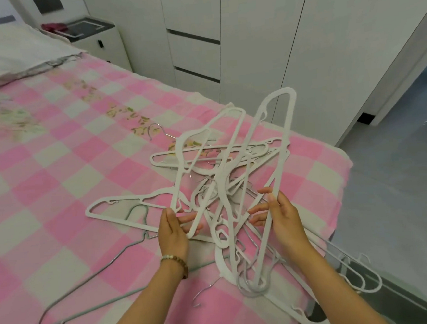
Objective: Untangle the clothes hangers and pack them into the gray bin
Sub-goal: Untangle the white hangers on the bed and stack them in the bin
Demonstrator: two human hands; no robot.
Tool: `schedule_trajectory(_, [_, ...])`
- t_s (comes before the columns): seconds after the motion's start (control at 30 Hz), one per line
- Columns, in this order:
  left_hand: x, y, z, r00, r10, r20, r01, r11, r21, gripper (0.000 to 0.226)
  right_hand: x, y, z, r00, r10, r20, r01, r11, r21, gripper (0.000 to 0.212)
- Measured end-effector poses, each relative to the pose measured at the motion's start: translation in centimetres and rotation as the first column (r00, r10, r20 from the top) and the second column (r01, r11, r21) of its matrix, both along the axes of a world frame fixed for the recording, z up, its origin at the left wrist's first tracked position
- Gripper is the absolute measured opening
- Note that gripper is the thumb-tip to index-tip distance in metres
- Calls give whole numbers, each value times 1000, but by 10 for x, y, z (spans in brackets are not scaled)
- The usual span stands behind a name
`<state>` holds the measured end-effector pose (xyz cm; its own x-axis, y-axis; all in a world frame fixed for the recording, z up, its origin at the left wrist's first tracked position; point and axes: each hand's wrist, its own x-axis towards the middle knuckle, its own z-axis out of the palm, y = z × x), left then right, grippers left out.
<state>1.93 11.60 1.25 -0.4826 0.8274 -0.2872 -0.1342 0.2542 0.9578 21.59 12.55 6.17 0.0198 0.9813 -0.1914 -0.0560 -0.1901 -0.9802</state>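
Observation:
A tangle of several white hangers [223, 176] is lifted over the corner of the bed. My left hand [173, 229] grips the lower end of one white hanger [207, 167] that slants up to the right. My right hand [280, 215] grips the bar of another white hanger [279, 136] that stands almost upright. More white hangers [114, 208] lie flat under the tangle. A thin grey wire hanger [96, 276] lies on the bed at the lower left. The gray bin is not in view.
The bed [54, 161] has a pink and white checked sheet, with a pillow [7, 55] at the far left. White wardrobe doors [261, 30] stand behind. Several hangers [356, 273] hang over the bed's right edge above the grey floor [400, 185].

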Motion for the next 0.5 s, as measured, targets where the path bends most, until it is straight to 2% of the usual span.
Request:
schedule_trajectory(0.13, [-3,6,-4,999,30,44,-26,996,-82,31,-5,-1,-3,997,-21,-74,22,1000,10,25])
schedule_trajectory(0.23, [-1,5,-11,973,160,168,-127,974,-188,28,-3,-4,-7,992,-28,-121,30,1000,11,22])
schedule_trajectory(0.3, [-2,7,-15,960,186,211,-139,965,-221,28,-1,-5,-9,992,-20,-125,22,1000,20,18])
schedule_trajectory(0.37, [-3,12,-21,986,90,140,-49,962,-270,28,0,-5,-10,991,-31,-128,36,999,37,19])
schedule_trajectory(0.43, [1,10,-28,999,-43,-10,37,933,-357,24,-1,-5,-12,988,-53,-144,59,997,44,21])
schedule_trajectory(0.5, [7,4,-31,942,-130,-309,-6,915,-403,33,-3,-5,-13,984,-73,-162,83,995,56,23])
